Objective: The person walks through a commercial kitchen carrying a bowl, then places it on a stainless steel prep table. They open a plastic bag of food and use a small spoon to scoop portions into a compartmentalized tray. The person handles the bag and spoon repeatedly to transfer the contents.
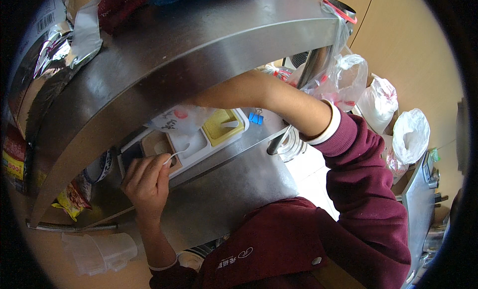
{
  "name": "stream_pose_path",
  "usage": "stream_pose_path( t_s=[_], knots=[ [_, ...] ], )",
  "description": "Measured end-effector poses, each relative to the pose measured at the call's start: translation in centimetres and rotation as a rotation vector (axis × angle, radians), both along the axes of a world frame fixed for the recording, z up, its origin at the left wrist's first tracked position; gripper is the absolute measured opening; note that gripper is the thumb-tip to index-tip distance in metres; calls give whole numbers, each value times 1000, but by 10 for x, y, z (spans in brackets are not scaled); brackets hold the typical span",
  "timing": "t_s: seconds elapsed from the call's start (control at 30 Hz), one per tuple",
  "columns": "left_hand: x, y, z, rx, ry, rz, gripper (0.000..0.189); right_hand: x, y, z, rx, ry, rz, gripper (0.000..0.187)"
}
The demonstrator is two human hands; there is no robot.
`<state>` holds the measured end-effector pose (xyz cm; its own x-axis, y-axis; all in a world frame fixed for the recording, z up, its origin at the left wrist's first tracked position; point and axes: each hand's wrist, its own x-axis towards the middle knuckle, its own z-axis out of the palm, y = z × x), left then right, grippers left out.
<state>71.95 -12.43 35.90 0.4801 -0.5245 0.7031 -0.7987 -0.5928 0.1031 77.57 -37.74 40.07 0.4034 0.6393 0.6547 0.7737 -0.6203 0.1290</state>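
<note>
My left hand (pixel 147 180) pinches a small white spoon (pixel 178 152) between thumb and fingers, over a condiment box. The white box (pixel 203 152) has several compartments. White grains (pixel 186 141) fill one compartment, next to the spoon. Yellow granules (pixel 216 129) lie in another, with a second white spoon (pixel 229 123) resting in them. Part of a brown compartment (pixel 153 141) shows behind my fingers. My right forearm reaches in under a steel shelf (pixel 209 46), whose edge hides my right hand. Below that forearm, a printed translucent plastic bag (pixel 179 119) covers part of the box.
A blue binder clip (pixel 256 118) lies right of the box on the steel counter (pixel 239 177). A patterned bowl (pixel 98 169) and snack packets (pixel 73 201) are at left. A clear plastic jug (pixel 101 251) sits lower left. Plastic bags (pixel 351 76) hang by the shelf post.
</note>
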Motion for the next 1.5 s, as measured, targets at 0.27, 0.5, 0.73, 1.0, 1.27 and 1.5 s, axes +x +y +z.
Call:
stream_pose_path(
  t_s=[0.27,0.5,0.73,1.0,1.27,1.5],
  knots=[
    [-2,3,-1,13,9,1,11,-4,1,-1,287,397,37,42],
    [0,3,-2,23,4,-15,12,-3,-2,-2,163,352,-79,48],
    [1,7,1,29,12,-21,14,-22,-12,5,196,612,-135,49],
    [-2,8,2,32,21,-28,14,-41,-7,23,205,860,-251,48],
    [-2,8,0,16,27,-24,13,-33,-1,1,267,337,-167,39],
    [-1,9,0,15,16,-30,13,-45,0,14,190,558,-263,31]
  ],
)
